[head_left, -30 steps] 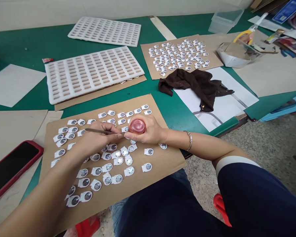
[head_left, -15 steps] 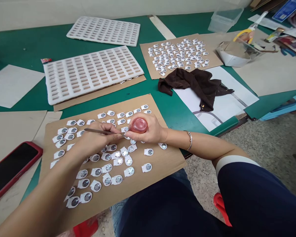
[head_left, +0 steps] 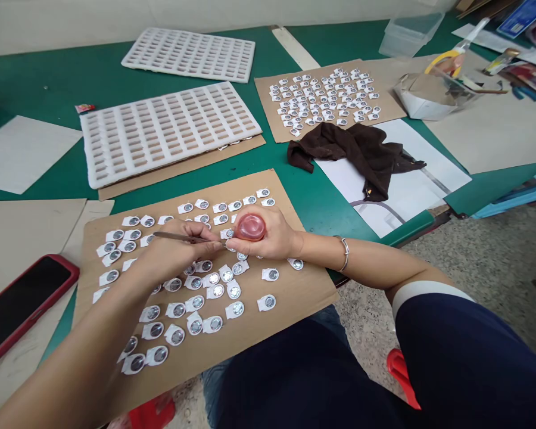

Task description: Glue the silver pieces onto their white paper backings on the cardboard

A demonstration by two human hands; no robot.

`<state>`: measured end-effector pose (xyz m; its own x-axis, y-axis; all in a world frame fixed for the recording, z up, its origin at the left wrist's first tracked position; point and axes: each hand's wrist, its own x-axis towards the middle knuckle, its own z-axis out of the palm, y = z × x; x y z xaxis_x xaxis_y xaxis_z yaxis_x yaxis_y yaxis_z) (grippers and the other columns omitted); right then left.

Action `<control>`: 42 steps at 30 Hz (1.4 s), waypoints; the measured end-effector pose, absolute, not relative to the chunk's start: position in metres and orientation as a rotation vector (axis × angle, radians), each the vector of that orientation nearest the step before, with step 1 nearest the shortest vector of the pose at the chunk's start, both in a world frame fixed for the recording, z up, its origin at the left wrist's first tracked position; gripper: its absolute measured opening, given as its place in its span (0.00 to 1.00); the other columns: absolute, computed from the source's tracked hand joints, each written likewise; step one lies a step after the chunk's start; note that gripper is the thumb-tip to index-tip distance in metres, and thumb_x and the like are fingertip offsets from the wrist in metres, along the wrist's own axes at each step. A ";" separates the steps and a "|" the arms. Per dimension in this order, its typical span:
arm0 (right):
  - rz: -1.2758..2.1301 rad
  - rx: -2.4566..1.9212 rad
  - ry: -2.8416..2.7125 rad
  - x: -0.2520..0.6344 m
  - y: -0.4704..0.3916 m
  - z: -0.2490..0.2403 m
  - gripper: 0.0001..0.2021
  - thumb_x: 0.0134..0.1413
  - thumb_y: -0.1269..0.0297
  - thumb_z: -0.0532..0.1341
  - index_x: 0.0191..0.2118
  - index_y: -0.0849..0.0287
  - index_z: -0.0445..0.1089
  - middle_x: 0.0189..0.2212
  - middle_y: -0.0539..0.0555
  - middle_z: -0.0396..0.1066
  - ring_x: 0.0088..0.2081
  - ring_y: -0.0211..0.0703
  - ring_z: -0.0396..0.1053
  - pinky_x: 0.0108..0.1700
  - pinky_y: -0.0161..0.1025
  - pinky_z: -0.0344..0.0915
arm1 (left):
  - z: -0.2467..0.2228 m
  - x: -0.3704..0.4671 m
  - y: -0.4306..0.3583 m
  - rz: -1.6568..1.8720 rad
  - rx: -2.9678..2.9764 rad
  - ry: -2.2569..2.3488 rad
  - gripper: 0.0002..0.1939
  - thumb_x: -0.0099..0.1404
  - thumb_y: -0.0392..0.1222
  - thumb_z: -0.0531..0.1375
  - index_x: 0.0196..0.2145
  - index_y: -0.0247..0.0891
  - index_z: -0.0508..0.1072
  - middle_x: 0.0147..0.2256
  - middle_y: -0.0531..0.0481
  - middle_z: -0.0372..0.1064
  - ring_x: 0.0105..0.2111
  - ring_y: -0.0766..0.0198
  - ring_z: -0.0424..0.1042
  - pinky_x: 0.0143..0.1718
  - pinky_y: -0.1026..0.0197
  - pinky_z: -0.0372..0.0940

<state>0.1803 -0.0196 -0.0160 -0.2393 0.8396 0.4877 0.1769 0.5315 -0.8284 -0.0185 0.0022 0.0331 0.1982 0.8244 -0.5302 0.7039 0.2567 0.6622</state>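
My left hand (head_left: 181, 247) is closed on a thin metal tool (head_left: 172, 236), whose tip points at my other hand. My right hand (head_left: 277, 235) is wrapped round a reddish, rounded bottle (head_left: 250, 227). The fingertips of both hands nearly meet above a brown cardboard sheet (head_left: 295, 298). Many small white tabs with round silver discs lie on this sheet, one of them a lone tab (head_left: 267, 302) at the right. Whatever is between the fingertips is too small to make out.
Two white slotted trays (head_left: 170, 134) (head_left: 190, 53) lie behind. Further right are a second cardboard (head_left: 268, 110) with more discs, a dark cloth (head_left: 361, 149) and a container (head_left: 424, 98) with yellow-handled scissors (head_left: 444, 59). A red-cased phone (head_left: 27, 304) is at the left.
The view has shifted very slightly. Both hands keep their hold and place, and the bottle in my right hand is tilted a little to the left.
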 end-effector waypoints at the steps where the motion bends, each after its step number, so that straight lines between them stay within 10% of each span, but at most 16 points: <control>1: 0.793 -0.859 -1.727 0.180 -0.020 -0.016 0.16 0.45 0.52 0.68 0.31 0.58 0.66 0.27 0.52 0.73 0.31 0.41 0.70 0.39 0.42 0.69 | 0.033 -0.019 0.002 0.151 1.483 1.536 0.15 0.43 0.49 0.68 0.27 0.38 0.77 0.24 0.49 0.75 0.23 0.64 0.70 0.22 0.65 0.61; 42: 0.767 -0.782 -1.733 0.175 -0.020 -0.021 0.17 0.48 0.51 0.67 0.33 0.58 0.65 0.28 0.52 0.72 0.30 0.39 0.71 0.38 0.41 0.70 | 0.037 -0.016 0.000 0.186 1.458 1.481 0.08 0.44 0.44 0.66 0.24 0.39 0.75 0.18 0.52 0.69 0.17 0.68 0.62 0.14 0.67 0.54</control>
